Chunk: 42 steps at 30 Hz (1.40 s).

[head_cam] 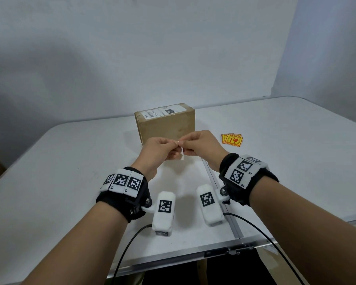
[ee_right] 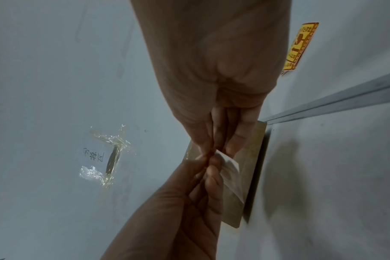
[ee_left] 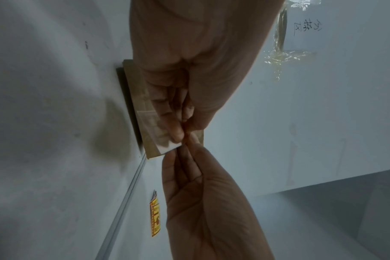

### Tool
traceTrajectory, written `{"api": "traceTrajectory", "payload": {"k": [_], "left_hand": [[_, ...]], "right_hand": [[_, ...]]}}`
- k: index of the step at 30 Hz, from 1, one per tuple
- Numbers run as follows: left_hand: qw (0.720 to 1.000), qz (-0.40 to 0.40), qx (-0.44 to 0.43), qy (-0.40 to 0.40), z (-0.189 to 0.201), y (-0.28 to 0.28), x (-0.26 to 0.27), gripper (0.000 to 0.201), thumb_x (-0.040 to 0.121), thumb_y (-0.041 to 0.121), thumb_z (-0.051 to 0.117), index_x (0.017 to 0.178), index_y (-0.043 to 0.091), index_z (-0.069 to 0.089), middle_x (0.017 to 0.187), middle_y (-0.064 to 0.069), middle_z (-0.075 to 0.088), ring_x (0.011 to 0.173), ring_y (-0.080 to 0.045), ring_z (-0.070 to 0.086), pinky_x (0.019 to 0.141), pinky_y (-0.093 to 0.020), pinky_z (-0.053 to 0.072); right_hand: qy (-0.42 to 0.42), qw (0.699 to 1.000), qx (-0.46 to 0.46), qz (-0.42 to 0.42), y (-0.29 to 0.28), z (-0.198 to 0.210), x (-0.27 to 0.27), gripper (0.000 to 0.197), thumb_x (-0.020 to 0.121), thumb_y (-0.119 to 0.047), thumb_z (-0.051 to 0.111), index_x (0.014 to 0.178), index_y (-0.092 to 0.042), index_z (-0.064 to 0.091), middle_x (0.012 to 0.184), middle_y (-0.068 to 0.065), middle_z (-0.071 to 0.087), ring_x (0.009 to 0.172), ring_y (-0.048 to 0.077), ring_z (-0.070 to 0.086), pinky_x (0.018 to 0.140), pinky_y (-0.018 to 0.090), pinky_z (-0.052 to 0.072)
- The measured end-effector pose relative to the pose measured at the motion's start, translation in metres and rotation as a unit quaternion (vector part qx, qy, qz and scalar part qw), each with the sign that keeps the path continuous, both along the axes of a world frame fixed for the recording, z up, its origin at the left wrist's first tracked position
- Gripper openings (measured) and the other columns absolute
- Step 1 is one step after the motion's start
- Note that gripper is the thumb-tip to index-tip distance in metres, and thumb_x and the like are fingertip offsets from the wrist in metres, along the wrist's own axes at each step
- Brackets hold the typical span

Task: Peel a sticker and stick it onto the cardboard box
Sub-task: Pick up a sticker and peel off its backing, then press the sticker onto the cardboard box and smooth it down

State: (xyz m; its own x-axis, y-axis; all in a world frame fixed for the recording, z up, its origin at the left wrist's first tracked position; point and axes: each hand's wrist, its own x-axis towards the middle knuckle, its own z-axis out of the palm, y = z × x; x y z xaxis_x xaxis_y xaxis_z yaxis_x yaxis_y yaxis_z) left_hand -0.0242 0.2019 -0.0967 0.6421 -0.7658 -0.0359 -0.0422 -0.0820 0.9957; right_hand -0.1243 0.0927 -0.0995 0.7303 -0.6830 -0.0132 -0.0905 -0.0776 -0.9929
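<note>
A brown cardboard box (head_cam: 169, 125) with a white shipping label on top stands on the white table, just beyond my hands. Both hands meet in the air in front of it. My left hand (head_cam: 162, 149) and my right hand (head_cam: 193, 144) each pinch one small sticker (head_cam: 181, 154) by its top edge; only its white back shows. In the left wrist view the sticker (ee_left: 167, 146) hangs at the fingertips. In the right wrist view the same sticker (ee_right: 230, 168) hangs white and slanted in front of the box (ee_right: 252, 158). Its printed face is hidden.
A small pile of yellow and red stickers (head_cam: 232, 139) lies on the table right of the box. A metal seam (head_cam: 220, 194) runs across the table toward me. Cables trail from both wrist cameras over the near table edge (head_cam: 173, 256).
</note>
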Motion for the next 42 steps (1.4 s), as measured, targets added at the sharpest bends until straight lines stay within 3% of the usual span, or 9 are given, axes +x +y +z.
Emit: {"api": "traceTrajectory", "payload": {"k": [6, 12, 17, 22, 27, 33, 35, 38, 42], "left_hand": [[1.0, -0.008, 0.006, -0.01, -0.001, -0.003, 0.001, 0.029, 0.086, 0.011, 0.063, 0.095, -0.016, 0.066, 0.079, -0.015, 0.067, 0.054, -0.01, 0.061, 0.059, -0.017, 0.054], [0.997, -0.031, 0.038, -0.058, -0.004, -0.002, 0.007, 0.027, 0.089, 0.013, 0.059, 0.097, -0.011, 0.065, 0.084, -0.011, 0.07, 0.064, -0.01, 0.063, 0.064, -0.015, 0.056], [0.994, -0.061, 0.037, 0.088, -0.002, 0.001, 0.013, 0.016, 0.091, 0.01, 0.054, 0.087, 0.001, 0.066, 0.081, -0.007, 0.068, 0.067, -0.011, 0.061, 0.068, -0.017, 0.055], [0.976, -0.049, 0.054, 0.204, -0.005, 0.005, 0.02, 0.011, 0.088, 0.007, 0.056, 0.085, 0.003, 0.066, 0.077, -0.006, 0.069, 0.059, -0.008, 0.064, 0.057, -0.016, 0.056], [0.972, -0.029, 0.077, 0.219, -0.005, 0.003, 0.025, 0.012, 0.087, 0.008, 0.054, 0.084, 0.003, 0.064, 0.075, -0.005, 0.067, 0.054, -0.009, 0.064, 0.053, -0.018, 0.055], [0.98, -0.041, 0.19, -0.04, -0.005, -0.006, 0.018, 0.013, 0.09, 0.016, 0.05, 0.083, 0.007, 0.058, 0.08, -0.006, 0.063, 0.064, -0.015, 0.059, 0.067, -0.026, 0.054], [0.964, -0.054, 0.217, -0.144, -0.004, -0.017, 0.011, 0.018, 0.091, 0.017, 0.049, 0.077, 0.009, 0.057, 0.077, -0.007, 0.063, 0.063, -0.015, 0.058, 0.066, -0.028, 0.054], [0.924, -0.083, 0.221, -0.302, 0.003, -0.039, -0.001, 0.019, 0.091, 0.019, 0.049, 0.088, 0.007, 0.063, 0.076, -0.005, 0.065, 0.064, -0.016, 0.06, 0.06, -0.029, 0.054], [0.883, -0.124, 0.178, -0.415, 0.015, -0.068, -0.016, 0.016, 0.087, 0.015, 0.055, 0.089, 0.005, 0.068, 0.078, 0.001, 0.063, 0.075, -0.017, 0.066, 0.064, -0.024, 0.05]], "right_hand": [[-0.006, 1.0, 0.024, -0.018, 0.001, -0.001, -0.001, 0.017, 0.086, -0.004, 0.059, 0.094, 0.006, 0.072, 0.087, 0.014, 0.07, 0.072, 0.018, 0.065, 0.072, 0.022, 0.06], [0.019, 0.999, 0.029, -0.008, 0.0, 0.0, -0.002, 0.017, 0.083, -0.003, 0.061, 0.093, 0.007, 0.07, 0.084, 0.015, 0.068, 0.073, 0.02, 0.065, 0.074, 0.024, 0.06], [0.0, 0.989, 0.138, -0.048, -0.005, 0.001, -0.003, 0.009, 0.088, -0.003, 0.052, 0.088, 0.0, 0.06, 0.069, 0.01, 0.059, 0.056, 0.014, 0.055, 0.048, 0.013, 0.049], [-0.048, 0.948, 0.299, -0.1, -0.019, -0.008, -0.011, 0.018, 0.087, -0.005, 0.048, 0.07, -0.005, 0.051, 0.044, 0.0, 0.05, 0.052, 0.011, 0.044, 0.041, 0.013, 0.036], [-0.104, 0.906, 0.382, -0.152, -0.029, -0.017, -0.015, 0.019, 0.085, -0.004, 0.044, 0.067, -0.009, 0.045, 0.063, 0.005, 0.044, 0.053, 0.011, 0.045, 0.04, 0.014, 0.038], [-0.176, 0.862, 0.378, -0.288, -0.049, -0.017, -0.024, 0.029, 0.09, -0.008, 0.045, 0.061, -0.008, 0.044, 0.063, 0.004, 0.049, 0.052, 0.012, 0.046, 0.033, 0.01, 0.038], [-0.192, 0.853, 0.365, -0.318, -0.054, -0.018, -0.029, 0.03, 0.09, -0.008, 0.046, 0.061, -0.007, 0.046, 0.063, 0.006, 0.051, 0.052, 0.013, 0.048, 0.035, 0.012, 0.041], [-0.22, 0.845, 0.353, -0.338, -0.057, -0.015, -0.034, 0.026, 0.089, -0.003, 0.045, 0.063, -0.003, 0.048, 0.062, 0.008, 0.051, 0.053, 0.016, 0.051, 0.04, 0.014, 0.047], [-0.237, 0.844, 0.342, -0.338, -0.059, -0.01, -0.042, 0.021, 0.088, -0.001, 0.044, 0.067, -0.002, 0.05, 0.066, 0.011, 0.053, 0.056, 0.02, 0.057, 0.055, 0.018, 0.051]]}}
